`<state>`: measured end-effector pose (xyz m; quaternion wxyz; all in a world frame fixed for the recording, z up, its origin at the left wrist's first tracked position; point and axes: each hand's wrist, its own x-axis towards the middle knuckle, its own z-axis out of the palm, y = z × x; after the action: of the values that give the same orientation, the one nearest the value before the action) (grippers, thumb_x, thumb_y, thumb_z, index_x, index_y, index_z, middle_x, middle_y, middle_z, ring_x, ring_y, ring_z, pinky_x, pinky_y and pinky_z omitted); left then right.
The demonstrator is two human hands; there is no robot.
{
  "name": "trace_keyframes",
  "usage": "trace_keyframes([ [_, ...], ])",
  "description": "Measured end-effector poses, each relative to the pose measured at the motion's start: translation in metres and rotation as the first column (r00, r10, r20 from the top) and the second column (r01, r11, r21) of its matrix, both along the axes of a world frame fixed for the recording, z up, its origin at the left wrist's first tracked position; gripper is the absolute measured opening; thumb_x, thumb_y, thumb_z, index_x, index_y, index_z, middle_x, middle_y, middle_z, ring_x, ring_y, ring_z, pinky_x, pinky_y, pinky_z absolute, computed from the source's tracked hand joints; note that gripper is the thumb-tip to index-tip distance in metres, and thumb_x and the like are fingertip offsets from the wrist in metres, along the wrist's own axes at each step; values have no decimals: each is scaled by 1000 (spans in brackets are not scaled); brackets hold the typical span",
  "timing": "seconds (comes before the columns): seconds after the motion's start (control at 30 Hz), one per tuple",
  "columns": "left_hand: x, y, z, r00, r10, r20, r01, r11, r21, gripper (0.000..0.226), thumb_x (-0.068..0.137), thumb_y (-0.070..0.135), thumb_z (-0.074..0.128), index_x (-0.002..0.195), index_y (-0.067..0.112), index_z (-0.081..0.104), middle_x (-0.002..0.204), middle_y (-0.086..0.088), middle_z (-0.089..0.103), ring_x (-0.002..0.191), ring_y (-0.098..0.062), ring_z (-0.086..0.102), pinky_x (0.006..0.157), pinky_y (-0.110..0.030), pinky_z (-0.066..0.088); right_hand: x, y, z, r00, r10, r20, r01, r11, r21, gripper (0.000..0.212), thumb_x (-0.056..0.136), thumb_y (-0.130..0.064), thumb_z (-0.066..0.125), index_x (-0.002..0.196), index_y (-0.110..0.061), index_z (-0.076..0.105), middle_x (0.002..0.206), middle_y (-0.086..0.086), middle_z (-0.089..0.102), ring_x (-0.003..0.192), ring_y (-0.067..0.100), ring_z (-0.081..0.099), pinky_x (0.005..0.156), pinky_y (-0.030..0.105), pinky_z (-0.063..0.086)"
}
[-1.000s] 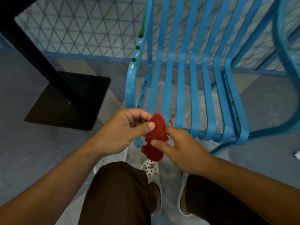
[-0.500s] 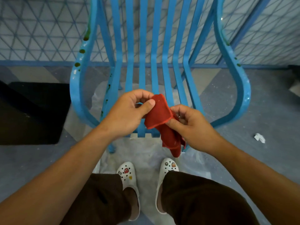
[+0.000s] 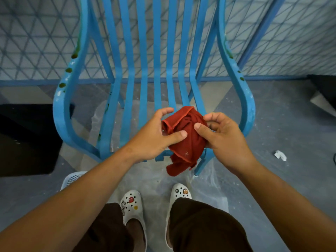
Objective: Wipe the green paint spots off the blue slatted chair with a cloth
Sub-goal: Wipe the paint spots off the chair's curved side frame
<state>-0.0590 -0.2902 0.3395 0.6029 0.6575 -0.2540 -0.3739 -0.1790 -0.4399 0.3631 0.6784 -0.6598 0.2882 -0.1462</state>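
The blue slatted chair [image 3: 127, 91] stands right in front of me, facing me. Dark green paint spots [image 3: 62, 85] dot its left armrest, and smaller green spots [image 3: 241, 78] mark the right armrest. A bunched red cloth [image 3: 187, 142] hangs above the seat's front edge. My left hand [image 3: 156, 137] pinches its left side with the thumb across the fabric. My right hand [image 3: 221, 137] grips its right side, thumb pressed on the cloth. A loose end of the cloth dangles below both hands.
A blue wire-mesh fence [image 3: 36, 42] runs behind the chair. A black mat [image 3: 27, 139] lies on the floor at left, a white basket [image 3: 72, 179] near my left arm, a scrap of white paper [image 3: 281, 155] at right. My feet in white clogs [image 3: 132, 206] stand on clear plastic sheeting.
The view has swung to centre on the chair. Both hands have gathered the cloth from a flat folded strip into a bunched wad, held higher over the seat front.
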Motion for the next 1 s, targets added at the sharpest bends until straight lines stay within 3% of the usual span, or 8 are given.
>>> trace_keyframes([
  [0.13,-36,-20,7,969,-127,213,118,992,55,87,72,23,91,139,29,36,127,7,61,97,-15,73,85,-38,62,-28,-13,16,999,-46,19,47,998,-44,17,91,-5,71,103,-15,65,95,14,73,80,24,73,74,42,59],
  [0.27,-68,-50,6,956,-128,263,118,992,56,49,79,34,85,120,27,59,107,6,73,94,-10,73,84,-43,61,-62,-22,32,999,3,44,1,997,-82,35,91,4,67,123,-11,62,102,12,76,90,18,76,75,23,60],
  [0.37,-86,-69,8,964,-130,233,121,991,52,26,88,35,75,110,23,68,97,3,75,91,-13,73,85,-47,60,-90,-29,31,998,-63,7,62,926,-372,37,90,-11,73,125,-22,66,99,-4,75,89,7,73,76,21,60],
  [0.5,-99,-86,11,987,-157,10,157,987,35,29,89,39,69,115,27,71,108,0,76,105,-17,72,97,-49,56,-121,-35,6,997,-70,25,74,873,-483,43,95,-44,62,136,-34,58,127,-8,61,120,11,60,94,37,57],
  [0.67,-116,-101,14,878,-233,-419,223,972,-74,24,102,10,50,118,7,67,116,-17,72,103,-28,72,90,-44,59,-134,-23,-24,994,-23,104,56,944,-325,59,101,-39,50,156,-37,30,154,-11,46,139,17,49,108,58,46],
  [0.77,-111,-114,19,710,-340,-617,292,939,-181,48,92,19,39,130,-3,56,117,-23,62,95,-30,67,78,-39,59,-128,-25,-27,975,-155,162,204,915,-349,55,99,-24,58,147,-40,38,140,-17,58,129,7,58,104,39,52],
  [0.87,-99,-124,21,612,-449,-651,371,890,-266,68,88,35,39,143,-4,44,127,-24,60,116,-41,59,105,-52,47,-124,-39,-23,934,-276,226,339,883,-324,49,97,-9,62,134,-39,50,117,-18,68,104,3,69,78,18,58],
  [1.0,-88,-134,32,852,-316,-417,331,943,-38,36,102,34,42,130,16,56,119,-12,72,109,-33,70,101,-45,53,-118,-62,-21,906,-358,227,415,859,-300,45,97,-8,61,139,-20,52,110,-10,70,96,-2,69,71,12,55],
])
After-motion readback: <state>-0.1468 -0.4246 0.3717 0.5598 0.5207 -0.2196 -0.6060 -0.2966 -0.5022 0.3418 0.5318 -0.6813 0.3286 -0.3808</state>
